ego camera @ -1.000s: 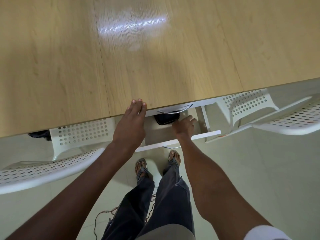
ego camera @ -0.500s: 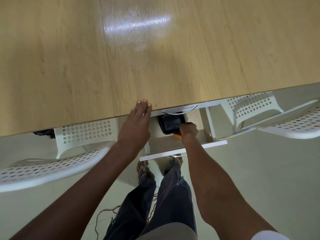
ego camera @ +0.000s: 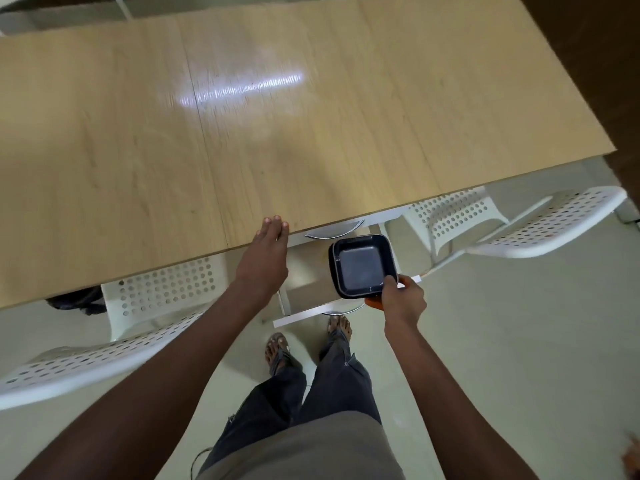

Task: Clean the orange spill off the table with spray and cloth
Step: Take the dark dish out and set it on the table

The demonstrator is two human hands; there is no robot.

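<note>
Progress: early or preparatory, by judgement. No orange spill, spray bottle or cloth shows anywhere in view; the pale wood-grain laminate desk (ego camera: 311, 133) reads dry and unmarked, with only a streak of reflected light on its glossy top. Spraying and wiping appear wholly left to do.

Left hand (ego camera: 265, 258): fingers straight and together, tips resting flat on the near edge of the desk, holding nothing.

Right hand (ego camera: 403, 299): fingers and thumb curled round the near corner of a black square shallow tray with rounded corners (ego camera: 362, 265), held level above the open white drawer (ego camera: 311, 292). The tray looks like thin matt plastic, possibly two nested, and its inside is bare. A small orange item (ego camera: 373, 302) peeps out under the same hand; what it is cannot be told.

Drawer: white panel front, curved metal handle; a second such handle sits just under the desk edge.

Seating: two white perforated plastic chairs (ego camera: 519, 223), smooth moulded shells with round holes, one tucked in on either side of the drawer.

Floor: pale, smooth, faintly glossy.
</note>
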